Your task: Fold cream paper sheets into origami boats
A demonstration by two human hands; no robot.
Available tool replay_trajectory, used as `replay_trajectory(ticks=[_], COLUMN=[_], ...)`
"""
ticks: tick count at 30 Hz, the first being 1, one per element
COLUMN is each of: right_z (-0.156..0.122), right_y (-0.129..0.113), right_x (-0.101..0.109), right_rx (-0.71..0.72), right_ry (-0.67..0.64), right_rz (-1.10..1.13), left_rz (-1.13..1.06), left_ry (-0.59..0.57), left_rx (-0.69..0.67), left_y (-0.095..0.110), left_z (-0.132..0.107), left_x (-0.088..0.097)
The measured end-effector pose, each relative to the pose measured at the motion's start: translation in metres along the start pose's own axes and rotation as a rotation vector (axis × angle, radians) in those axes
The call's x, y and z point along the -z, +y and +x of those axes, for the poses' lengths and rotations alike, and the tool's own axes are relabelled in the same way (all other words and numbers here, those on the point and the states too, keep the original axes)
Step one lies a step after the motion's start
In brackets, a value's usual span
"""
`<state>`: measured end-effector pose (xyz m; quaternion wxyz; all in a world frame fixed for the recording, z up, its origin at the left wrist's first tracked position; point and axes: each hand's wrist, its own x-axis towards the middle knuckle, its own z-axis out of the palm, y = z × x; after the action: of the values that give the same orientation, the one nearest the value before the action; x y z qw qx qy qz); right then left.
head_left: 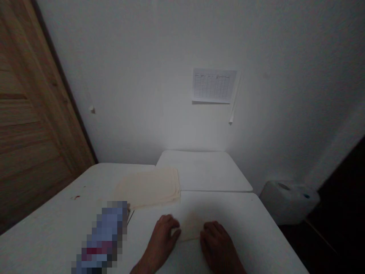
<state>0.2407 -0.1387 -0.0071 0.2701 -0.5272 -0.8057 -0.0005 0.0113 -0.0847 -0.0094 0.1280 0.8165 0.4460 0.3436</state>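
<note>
A small cream-coloured piece of cloth (191,227), pale against the white table, lies between my two hands near the front. My left hand (167,231) has its fingers and thumb curled together at the cloth's left edge. At the right edge, my right hand (217,240) is closed with bent fingers on the cloth; its thumb is partly hidden. Beyond my left hand is a flat stack of larger cream cloth pieces (151,186), their edges slightly uneven.
The white table (228,213) stands against a wall with a printed sheet (213,85). A blurred-out bluish object (99,239) is at front left. A wooden door (34,114) rises at left; a pale container (289,201) sits beyond the table's right edge.
</note>
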Motion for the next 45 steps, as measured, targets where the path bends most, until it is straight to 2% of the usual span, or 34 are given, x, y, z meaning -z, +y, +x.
replay_trajectory(ticks=[2, 6, 10, 17, 25, 30, 35, 45], right_z=[0.001, 0.005, 0.01, 0.016, 0.012, 0.008, 0.006, 0.008], right_y=[-0.001, -0.005, -0.01, -0.013, -0.008, -0.005, -0.002, -0.004], right_x=[-0.009, -0.017, -0.016, -0.015, -0.013, -0.019, -0.024, -0.023], right_rx=[-0.01, -0.055, -0.048, 0.051, 0.112, 0.144, 0.151, 0.129], right_ry=[0.022, 0.039, 0.021, -0.022, -0.064, -0.047, -0.01, -0.06], right_rz=[-0.023, -0.027, 0.01, 0.052, 0.049, 0.03, 0.017, -0.01], left_rz=[0.0, -0.006, -0.02, 0.047, 0.063, 0.07, 0.075, 0.147], left_ry=[-0.045, -0.064, -0.073, -0.073, -0.028, -0.017, -0.011, 0.05], left_rx=[0.036, 0.043, 0.025, -0.01, -0.051, -0.058, -0.05, -0.036], left_y=[0.003, 0.007, 0.011, 0.012, 0.008, 0.008, 0.007, 0.004], left_z=[0.004, 0.008, 0.008, 0.005, 0.003, 0.003, 0.002, -0.001], left_x=[0.001, 0.002, 0.005, 0.003, -0.002, -0.002, -0.003, -0.005])
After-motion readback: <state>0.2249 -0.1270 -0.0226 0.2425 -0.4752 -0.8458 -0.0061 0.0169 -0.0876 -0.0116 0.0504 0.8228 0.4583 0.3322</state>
